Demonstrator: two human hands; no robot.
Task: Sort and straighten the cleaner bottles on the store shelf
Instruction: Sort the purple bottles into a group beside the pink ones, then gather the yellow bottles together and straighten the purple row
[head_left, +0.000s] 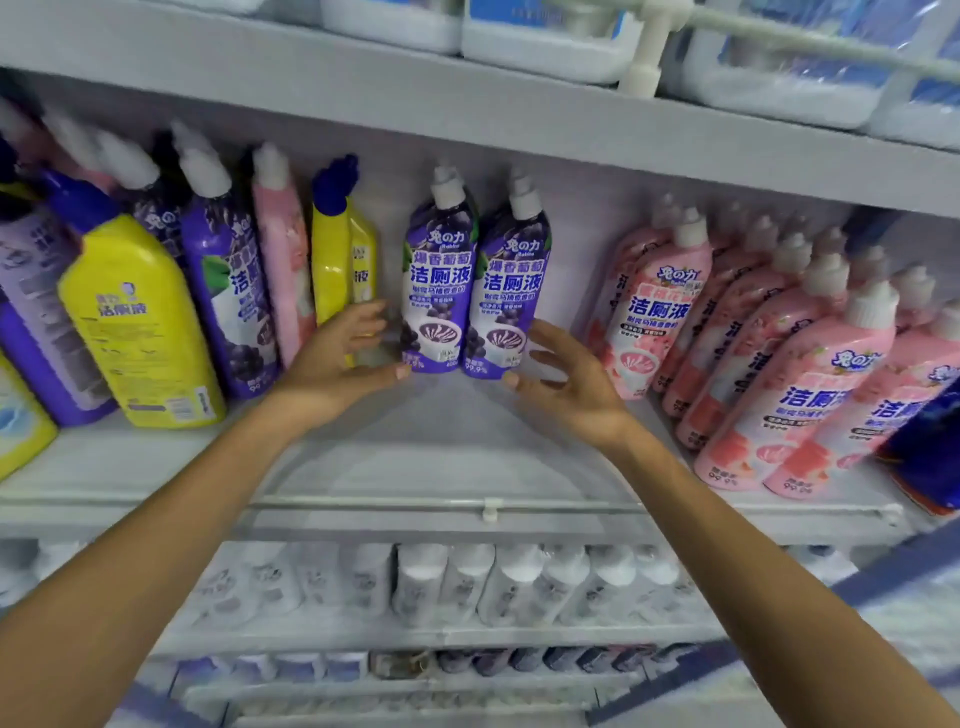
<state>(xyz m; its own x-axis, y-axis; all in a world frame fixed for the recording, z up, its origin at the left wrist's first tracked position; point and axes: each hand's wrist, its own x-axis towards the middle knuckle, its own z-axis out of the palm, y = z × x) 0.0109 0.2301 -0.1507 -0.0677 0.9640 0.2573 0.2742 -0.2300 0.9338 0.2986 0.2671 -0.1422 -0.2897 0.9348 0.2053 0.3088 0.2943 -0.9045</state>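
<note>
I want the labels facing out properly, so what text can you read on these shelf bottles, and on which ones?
"兔の力": label top, two middle purple bottles and pink bottles.
"爆香葡萄": purple bottles, below the brand.
"洁厕液": large print on purple, pink and the big yellow bottle.
"99.9%": label foot, purple and pink bottles.
Smaller label lines and the white bottles on the lower shelf: too blurred to read.

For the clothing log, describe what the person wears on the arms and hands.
No sleeve shows on the left arm or the right arm up to the frame edge. The left hand and right hand are ungloved, and neither wrist carries a watch or band. Rings are too blurred to tell.
</note>
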